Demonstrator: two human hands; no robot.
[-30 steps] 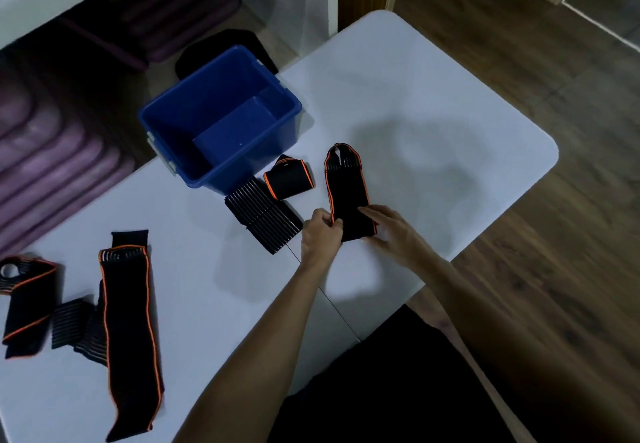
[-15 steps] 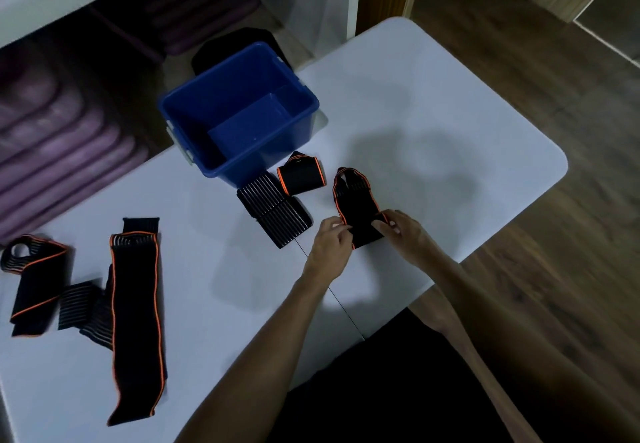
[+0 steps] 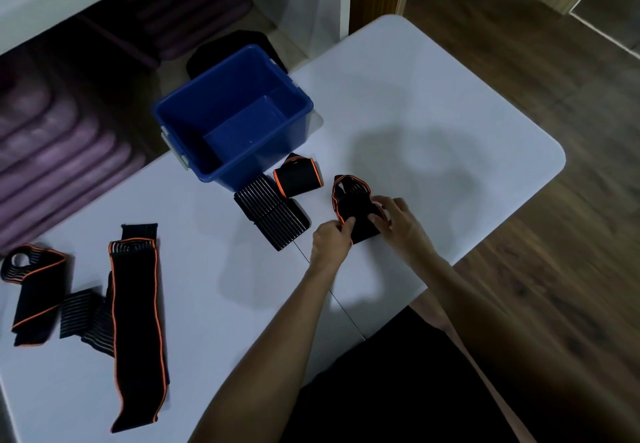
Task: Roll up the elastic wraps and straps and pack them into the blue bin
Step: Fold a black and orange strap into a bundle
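While both hands pinch it, the orange-edged wrap (image 3: 353, 210) lies near the table's (image 3: 433, 96) near edge: left hand (image 3: 330, 241) grips its left side, right hand (image 3: 398, 222) its right. Rolled wrap (image 3: 298, 179) and striped strap (image 3: 272, 215) sit beside the blue bin (image 3: 232, 113).

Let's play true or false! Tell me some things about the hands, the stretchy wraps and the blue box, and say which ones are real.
1. Both hands hold the same wrap. True: the left hand and the right hand grip its near end.
2. The blue bin is full of rolled wraps. False: nothing shows inside it.
3. A rolled wrap lies on the table beside the bin. True.
4. The long wrap at the left is rolled up. False: it lies flat and stretched out.
5. The bin stands on the floor. False: it stands on the table.
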